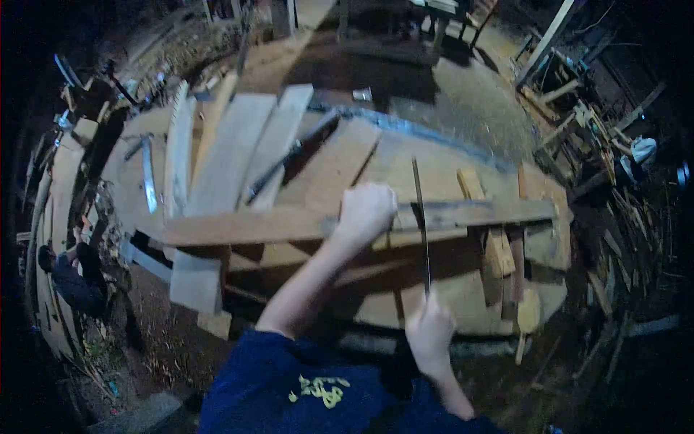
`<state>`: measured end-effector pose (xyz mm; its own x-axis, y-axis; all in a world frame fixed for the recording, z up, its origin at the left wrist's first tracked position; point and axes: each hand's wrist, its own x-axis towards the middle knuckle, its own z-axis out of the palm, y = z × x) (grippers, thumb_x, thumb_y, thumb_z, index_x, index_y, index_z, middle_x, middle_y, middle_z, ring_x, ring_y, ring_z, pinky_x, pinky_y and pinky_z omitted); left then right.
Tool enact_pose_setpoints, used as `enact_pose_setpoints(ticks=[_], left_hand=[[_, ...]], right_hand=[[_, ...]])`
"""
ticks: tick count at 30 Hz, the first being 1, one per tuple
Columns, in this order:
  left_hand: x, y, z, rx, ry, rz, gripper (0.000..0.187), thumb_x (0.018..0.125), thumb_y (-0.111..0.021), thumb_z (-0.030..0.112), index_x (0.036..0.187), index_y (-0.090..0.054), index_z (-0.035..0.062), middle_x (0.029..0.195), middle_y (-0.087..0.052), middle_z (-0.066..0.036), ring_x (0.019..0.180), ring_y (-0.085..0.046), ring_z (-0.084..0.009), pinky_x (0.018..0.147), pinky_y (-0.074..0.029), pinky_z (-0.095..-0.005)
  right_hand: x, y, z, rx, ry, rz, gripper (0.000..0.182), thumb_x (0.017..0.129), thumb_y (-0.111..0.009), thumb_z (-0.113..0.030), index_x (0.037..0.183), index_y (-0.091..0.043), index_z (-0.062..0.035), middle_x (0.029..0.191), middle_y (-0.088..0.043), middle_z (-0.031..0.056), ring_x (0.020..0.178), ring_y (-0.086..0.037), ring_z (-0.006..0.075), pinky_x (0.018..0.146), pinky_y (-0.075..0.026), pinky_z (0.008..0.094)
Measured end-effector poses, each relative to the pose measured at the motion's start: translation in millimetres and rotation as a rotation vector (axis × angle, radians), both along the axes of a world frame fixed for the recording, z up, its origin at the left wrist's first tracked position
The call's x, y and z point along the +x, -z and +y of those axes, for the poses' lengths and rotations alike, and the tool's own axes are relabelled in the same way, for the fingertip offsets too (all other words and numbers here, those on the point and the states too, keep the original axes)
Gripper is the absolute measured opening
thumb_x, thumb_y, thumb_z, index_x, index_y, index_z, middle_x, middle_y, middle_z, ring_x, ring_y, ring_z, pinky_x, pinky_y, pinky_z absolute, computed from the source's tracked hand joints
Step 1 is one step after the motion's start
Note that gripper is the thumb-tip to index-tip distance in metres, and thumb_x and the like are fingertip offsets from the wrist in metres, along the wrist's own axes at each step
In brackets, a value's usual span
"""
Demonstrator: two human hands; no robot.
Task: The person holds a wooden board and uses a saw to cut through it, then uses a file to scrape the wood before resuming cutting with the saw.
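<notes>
A long wooden beam lies crosswise over the work surface. My left hand is closed over the beam near its middle, knuckles up. My right hand is wrapped round the near end of a handsaw, and its handle is hidden in my fist. Seen nearly edge-on, the thin blade points away from me and crosses the beam to the right of my left hand. Under the right part of the beam, a short wooden block sticks out toward me.
Several wide planks lie at the back left, with a dark bar across them. A shiny metal strip rests farther left. At the near right is a yellow paddle-shaped piece. Scrap wood is heaped on the ground at right.
</notes>
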<state>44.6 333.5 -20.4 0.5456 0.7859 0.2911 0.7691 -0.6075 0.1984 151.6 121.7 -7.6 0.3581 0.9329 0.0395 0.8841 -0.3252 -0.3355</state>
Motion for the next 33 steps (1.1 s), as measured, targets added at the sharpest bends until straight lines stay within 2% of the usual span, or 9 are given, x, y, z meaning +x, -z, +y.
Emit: enact_pose_setpoints(ticks=[2, 4, 5, 10, 12, 17, 21, 26, 33], left_hand=[[1.3, -13.4, -2.5, -0.145, -0.027, -0.051, 0.013, 0.078, -0.05, 0.011, 0.073, -0.059, 0.0033, 0.068, -0.063, -0.017, 0.064, -0.064, -0.0323, 0.053, -0.051, -0.0435], [1.2, -11.6, -2.9, -0.104, -0.027, -0.049, 0.015, 0.079, -0.049, 0.012, 0.073, -0.059, 0.0036, 0.068, -0.063, -0.016, 0.063, -0.064, -0.0322, 0.053, -0.051, -0.0435], [1.2, -10.3, -4.2, -0.087, -0.028, -0.053, 0.016, 0.08, -0.048, 0.013, 0.072, -0.06, 0.0039, 0.067, -0.063, -0.016, 0.063, -0.064, -0.0322, 0.053, -0.051, -0.0436], [1.2, -16.5, -2.7, -0.125, -0.04, -0.066, 0.026, 0.084, -0.044, 0.017, 0.069, -0.061, 0.004, 0.066, -0.063, -0.016, 0.064, -0.065, -0.0325, 0.053, -0.051, -0.0448], [-0.3, -16.5, -2.3, -0.125, 0.011, -0.046, 0.027, 0.084, -0.043, 0.017, 0.07, -0.062, 0.0035, 0.068, -0.064, -0.017, 0.065, -0.065, -0.033, 0.055, -0.051, -0.0452], [0.7, -26.8, -3.6, -0.23, -0.023, -0.033, 0.027, 0.083, -0.044, 0.018, 0.073, -0.065, 0.004, 0.074, -0.065, -0.017, 0.07, -0.065, -0.0331, 0.059, -0.051, -0.0452], [3.2, -20.9, -3.2, -0.245, -0.034, -0.011, 0.028, 0.085, -0.043, 0.019, 0.075, -0.065, 0.0033, 0.077, -0.065, -0.017, 0.074, -0.065, -0.0332, 0.062, -0.052, -0.0452], [2.0, -24.2, -2.6, -0.244, -0.04, -0.009, 0.03, 0.087, -0.041, 0.019, 0.076, -0.064, 0.003, 0.079, -0.066, -0.017, 0.075, -0.065, -0.0332, 0.063, -0.052, -0.0453], [1.5, -19.6, -2.7, -0.175, -0.011, -0.019, 0.026, 0.084, -0.045, 0.018, 0.075, -0.064, 0.0026, 0.076, -0.065, -0.016, 0.073, -0.066, -0.0334, 0.061, -0.052, -0.046]], right_hand=[[-0.1, -10.4, 5.4, 0.013, 0.007, 0.077, 0.013, 0.088, -0.049, -0.013, 0.093, -0.053, -0.0023, 0.059, -0.057, 0.0227, 0.06, -0.061, 0.041, 0.055, -0.046, 0.0549], [2.6, -17.4, 28.0, 0.007, 0.042, 0.005, 0.012, 0.088, -0.049, -0.014, 0.09, -0.052, -0.0025, 0.061, -0.058, 0.0235, 0.062, -0.061, 0.0417, 0.057, -0.047, 0.0534], [4.8, -19.4, 44.4, -0.02, 0.037, 0.07, 0.011, 0.088, -0.05, -0.014, 0.087, -0.051, -0.0026, 0.063, -0.06, 0.0235, 0.062, -0.061, 0.0425, 0.057, -0.047, 0.0519], [6.5, -8.0, 63.4, 0.083, 0.01, 0.055, 0.014, 0.088, -0.049, -0.014, 0.089, -0.051, -0.0001, 0.063, -0.058, 0.0256, 0.063, -0.059, 0.0445, 0.057, -0.045, 0.0547], [9.5, 7.5, 61.8, 0.109, -0.001, 0.027, 0.01, 0.082, -0.054, -0.01, 0.084, -0.047, -0.0033, 0.063, -0.06, 0.0225, 0.062, -0.061, 0.0415, 0.057, -0.047, 0.0515], [7.3, 36.8, 61.1, 0.257, 0.019, -0.003, 0.021, 0.071, -0.059, -0.007, 0.087, -0.047, -0.0027, 0.062, -0.059, 0.0198, 0.06, -0.062, 0.0385, 0.054, -0.047, 0.0484], [9.1, 34.9, 58.9, 0.28, -0.004, -0.012, 0.024, 0.068, -0.06, -0.006, 0.087, -0.047, -0.0037, 0.063, -0.06, 0.0163, 0.06, -0.062, 0.0362, 0.053, -0.047, 0.045], [9.7, 43.0, 59.7, 0.313, 0.004, -0.054, 0.023, 0.069, -0.059, -0.008, 0.088, -0.047, -0.0043, 0.064, -0.061, 0.0157, 0.06, -0.062, 0.035, 0.053, -0.048, 0.0452], [11.2, 42.9, 58.9, 0.341, -0.015, -0.014, 0.02, 0.072, -0.058, -0.008, 0.088, -0.046, -0.0037, 0.066, -0.061, 0.0173, 0.06, -0.062, 0.036, 0.053, -0.048, 0.046]])
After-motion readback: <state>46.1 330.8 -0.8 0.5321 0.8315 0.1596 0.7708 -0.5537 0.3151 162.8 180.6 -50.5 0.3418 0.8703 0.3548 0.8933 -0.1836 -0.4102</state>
